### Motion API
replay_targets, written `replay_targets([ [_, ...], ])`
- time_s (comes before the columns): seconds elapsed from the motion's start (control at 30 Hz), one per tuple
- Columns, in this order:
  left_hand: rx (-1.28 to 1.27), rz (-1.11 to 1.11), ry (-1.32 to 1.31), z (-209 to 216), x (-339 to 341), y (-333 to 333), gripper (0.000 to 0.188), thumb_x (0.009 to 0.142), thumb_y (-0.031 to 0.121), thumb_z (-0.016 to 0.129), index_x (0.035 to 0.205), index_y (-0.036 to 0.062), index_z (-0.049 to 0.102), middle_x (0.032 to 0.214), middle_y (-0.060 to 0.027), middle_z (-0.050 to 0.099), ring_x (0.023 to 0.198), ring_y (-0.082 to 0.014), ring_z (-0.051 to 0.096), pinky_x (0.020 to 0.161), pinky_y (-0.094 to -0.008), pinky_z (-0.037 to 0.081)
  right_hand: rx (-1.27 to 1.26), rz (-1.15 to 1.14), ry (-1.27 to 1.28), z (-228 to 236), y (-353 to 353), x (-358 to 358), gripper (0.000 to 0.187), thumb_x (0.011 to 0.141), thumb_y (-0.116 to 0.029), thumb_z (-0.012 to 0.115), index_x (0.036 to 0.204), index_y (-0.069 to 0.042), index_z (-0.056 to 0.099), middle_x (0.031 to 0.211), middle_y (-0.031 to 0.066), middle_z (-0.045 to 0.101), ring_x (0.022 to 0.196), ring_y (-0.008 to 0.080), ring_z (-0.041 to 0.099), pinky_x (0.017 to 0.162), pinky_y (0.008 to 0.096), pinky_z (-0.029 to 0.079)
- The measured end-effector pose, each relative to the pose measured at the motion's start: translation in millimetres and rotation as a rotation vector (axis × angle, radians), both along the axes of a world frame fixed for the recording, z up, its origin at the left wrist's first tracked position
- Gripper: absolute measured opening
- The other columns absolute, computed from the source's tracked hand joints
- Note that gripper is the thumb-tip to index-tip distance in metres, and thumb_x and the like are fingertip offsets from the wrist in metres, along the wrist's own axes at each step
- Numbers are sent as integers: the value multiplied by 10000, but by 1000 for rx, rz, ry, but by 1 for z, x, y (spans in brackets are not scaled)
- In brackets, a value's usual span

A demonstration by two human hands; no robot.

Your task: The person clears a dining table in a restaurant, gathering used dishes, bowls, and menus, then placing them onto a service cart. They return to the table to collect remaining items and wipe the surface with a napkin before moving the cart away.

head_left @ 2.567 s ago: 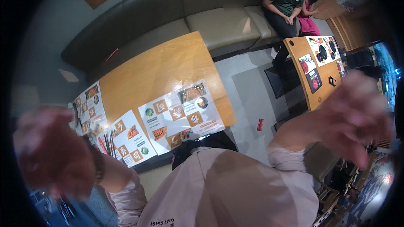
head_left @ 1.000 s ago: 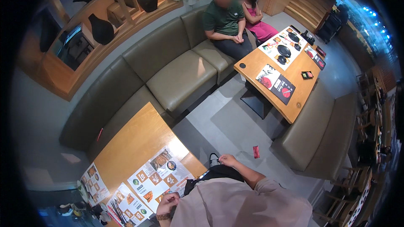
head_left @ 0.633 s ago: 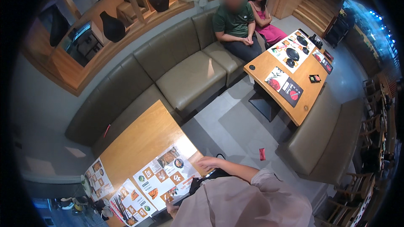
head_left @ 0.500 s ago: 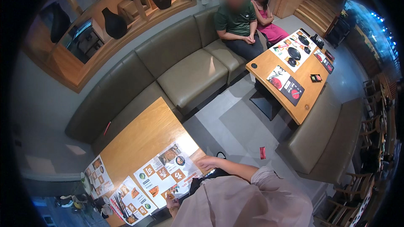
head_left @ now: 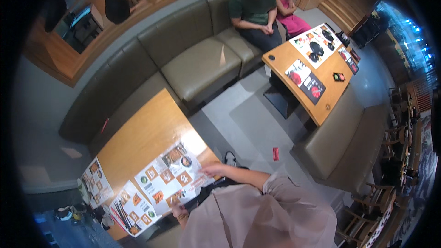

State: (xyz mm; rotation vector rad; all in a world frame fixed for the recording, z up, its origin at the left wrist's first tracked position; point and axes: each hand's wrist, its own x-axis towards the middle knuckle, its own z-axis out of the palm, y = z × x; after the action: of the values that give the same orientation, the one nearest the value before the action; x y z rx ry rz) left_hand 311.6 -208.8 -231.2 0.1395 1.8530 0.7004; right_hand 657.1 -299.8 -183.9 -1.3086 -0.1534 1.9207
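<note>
My right hand [head_left: 215, 170] lies palm down at the near right corner of the wooden table [head_left: 158, 119], fingers stretched out at the edge of a printed paper placemat [head_left: 167, 186]. It holds nothing that I can see. At the same placemat's lower edge is my left hand [head_left: 180, 211]; its fingers are small and blurred, so whether they grip the paper cannot be made out. To its left a second printed placemat [head_left: 142, 213] has several dark chopsticks [head_left: 123, 215] lying on it. Another placemat [head_left: 97, 183] covers the table's left end.
A curved olive bench [head_left: 195, 69] runs behind the table. Two people sit at a second table [head_left: 337, 94] with menus and dark dishes. A red packet [head_left: 275, 154] lies on the grey floor. Bowls [head_left: 82, 193] stand beyond the left end; a facing bench [head_left: 328, 151] is at right.
The whole scene has shifted left and up in the picture. My right hand has slid slightly left onto the placemat's edge. A dark shoe shows more fully beside the table. My left hand stays by the placemat.
</note>
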Motion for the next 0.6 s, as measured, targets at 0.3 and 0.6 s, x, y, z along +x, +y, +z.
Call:
replay_targets([
  [0.3, 219, -437, 78, 94, 20, 14, 496, 871, 309, 704, 1264, 78, 509, 1219, -113, 599, 1066, -250, 616, 741, -398, 568, -54, -28, -348, 5, -2, -2, 455, 876, -438, 703, 1121, -55, 698, 747, 22, 549, 592, 124, 488, 512, 295, 377],
  [0.6, 219, -402, 128, 115, -32, 61, 556, 852, 190, 688, 1335, 38, 458, 1186, -133, 631, 996, -265, 655, 614, -384, 616, -63, -48, 8, 11, -13, 14, 386, 980, -314, 605, 671, -135, 456, 544, -53, 343, 396, 74, 279, 368, 283, 167],
])
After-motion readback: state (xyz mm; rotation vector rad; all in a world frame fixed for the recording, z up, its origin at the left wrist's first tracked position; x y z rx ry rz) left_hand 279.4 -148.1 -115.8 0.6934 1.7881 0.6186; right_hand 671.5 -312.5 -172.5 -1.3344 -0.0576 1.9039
